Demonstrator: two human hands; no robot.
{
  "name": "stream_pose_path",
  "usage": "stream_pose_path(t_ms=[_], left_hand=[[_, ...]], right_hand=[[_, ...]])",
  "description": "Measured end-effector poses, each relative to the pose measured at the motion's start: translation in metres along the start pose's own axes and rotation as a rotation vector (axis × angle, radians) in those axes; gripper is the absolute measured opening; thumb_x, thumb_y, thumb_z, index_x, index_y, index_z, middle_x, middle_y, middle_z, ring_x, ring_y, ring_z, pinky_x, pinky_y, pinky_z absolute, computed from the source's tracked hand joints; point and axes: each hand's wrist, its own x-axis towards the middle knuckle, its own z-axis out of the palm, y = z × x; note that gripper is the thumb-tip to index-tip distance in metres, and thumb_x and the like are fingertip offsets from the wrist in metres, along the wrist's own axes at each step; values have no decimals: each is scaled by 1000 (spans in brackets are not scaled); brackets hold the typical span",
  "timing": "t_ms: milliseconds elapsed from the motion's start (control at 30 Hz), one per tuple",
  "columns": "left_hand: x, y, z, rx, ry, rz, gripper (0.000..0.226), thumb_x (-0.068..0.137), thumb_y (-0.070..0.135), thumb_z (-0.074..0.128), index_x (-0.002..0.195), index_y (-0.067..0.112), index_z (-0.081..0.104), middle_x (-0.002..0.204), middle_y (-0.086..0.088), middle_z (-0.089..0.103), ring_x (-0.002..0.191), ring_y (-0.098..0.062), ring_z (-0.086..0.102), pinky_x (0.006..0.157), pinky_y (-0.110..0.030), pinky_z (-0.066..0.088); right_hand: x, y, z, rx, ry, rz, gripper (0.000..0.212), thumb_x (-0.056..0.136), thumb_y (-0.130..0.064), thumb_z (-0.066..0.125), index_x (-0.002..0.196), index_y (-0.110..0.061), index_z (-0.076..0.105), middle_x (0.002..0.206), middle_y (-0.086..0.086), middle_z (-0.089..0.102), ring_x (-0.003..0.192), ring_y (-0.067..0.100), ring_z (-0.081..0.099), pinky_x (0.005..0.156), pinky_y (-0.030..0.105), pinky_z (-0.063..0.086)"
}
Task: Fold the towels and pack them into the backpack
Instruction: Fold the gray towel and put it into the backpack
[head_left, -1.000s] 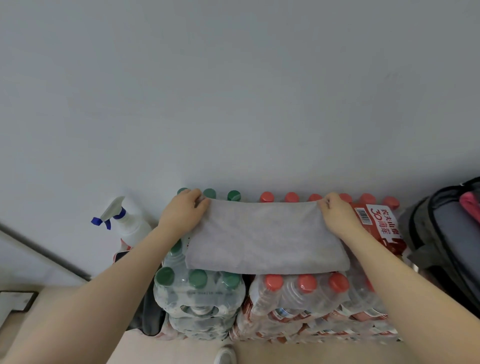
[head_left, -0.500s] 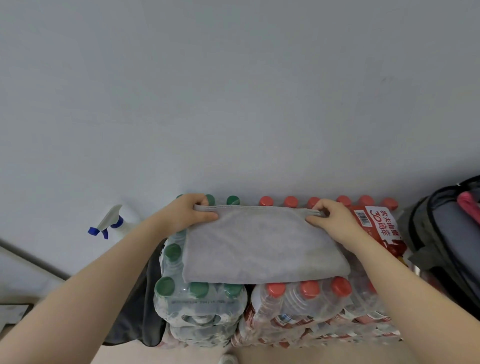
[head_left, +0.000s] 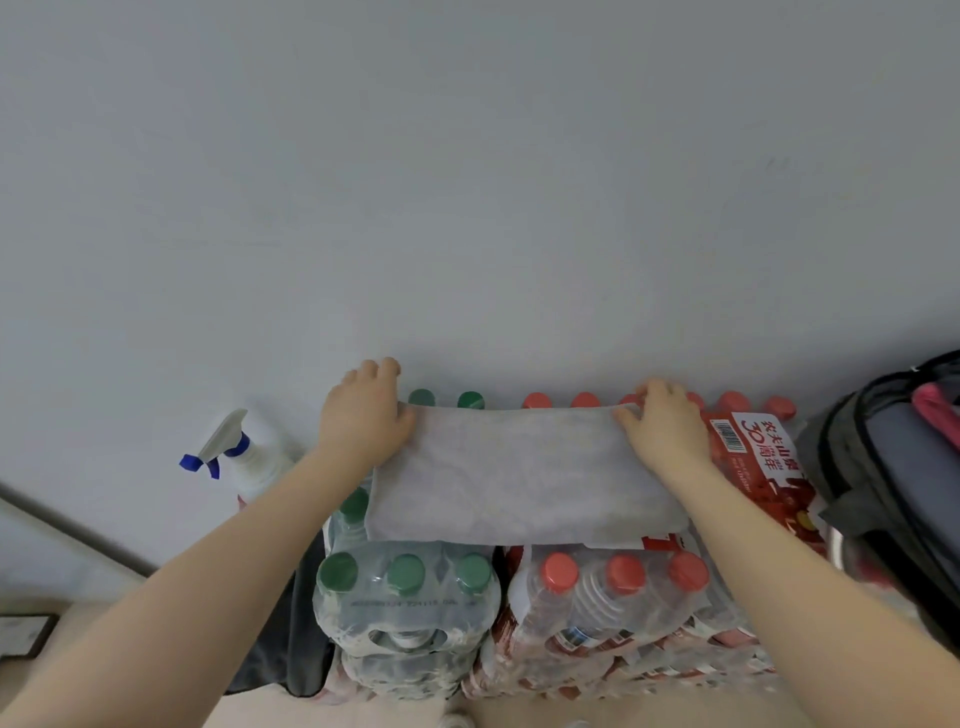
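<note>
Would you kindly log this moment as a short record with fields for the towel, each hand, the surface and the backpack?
towel: grey towel, folded flat
left hand: left hand at the towel's far left corner, thumb on the cloth
right hand: right hand at the far right corner, fingers on the cloth
surface: shrink-wrapped water bottle packs, green and red caps
backpack: backpack at right, open
beside: spray bottle at left

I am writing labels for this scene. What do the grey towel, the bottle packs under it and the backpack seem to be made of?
Grey towel: soft matte cloth, probably microfibre; it drapes and shows faint fuzzy mottling.
Bottle packs: clear glossy plastic bottles in shrink film that wrinkles and glints, with coloured plastic caps.
Backpack: dark woven fabric, likely nylon or polyester, dull, with seams and piping.
</note>
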Motion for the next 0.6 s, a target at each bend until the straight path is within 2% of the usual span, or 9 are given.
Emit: stream_pose_path(t_ms=[67,133,200,267,367,500,600], left_hand=[[-10,19,7,-29,93,259,50,86,25,26,127,5,47,125,-16,52,112,-34,51,88,-40,41],[-21,41,22,-98,-2,463,68,80,32,14,133,2,44,136,-18,47,122,-34,47,99,-40,37],[-29,49,37,-53,-151,478,79,80,45,3,144,4,23,152,-14,24,140,-25,25,114,-34,16],[-31,36,47,46,-235,411,94,73,64,-12,148,12,6,158,-6,5,145,-16,4,116,-29,-1],[-32,18,47,118,-240,377,121,51,82,-28,148,17,1,158,-1,-1,145,-14,-2,114,-29,-8],[-33,21,42,130,-265,359,130,42,90,-21,148,18,-3,158,0,-3,145,-14,-3,114,-30,-8],[-34,26,40,147,-284,340,136,38,96,-5,148,17,-6,158,-1,-6,145,-15,-5,115,-31,-8]], right_hand=[[-16,-22,6,-49,77,-215,42,93,-26,49,128,-4,46,135,17,46,126,33,42,103,40,33],[-35,-49,21,-79,-53,-467,50,96,-27,41,140,-5,33,150,13,31,140,26,26,115,37,17],[-50,-62,41,-197,-224,-559,57,98,-31,33,147,-11,15,157,5,11,145,18,8,117,34,2],[-50,-57,50,-282,-328,-509,57,99,-39,27,149,-20,6,159,-1,0,146,15,-3,117,36,-4],[-40,-29,43,-322,-324,-394,56,98,-45,21,148,-30,2,158,-3,-4,146,16,-6,117,36,-5],[-34,9,29,-262,-238,-188,56,99,-43,20,149,-24,3,159,-1,1,146,19,2,118,38,3],[-39,20,23,-55,-179,14,59,98,-39,27,147,-8,13,155,14,17,140,32,24,113,44,25]])
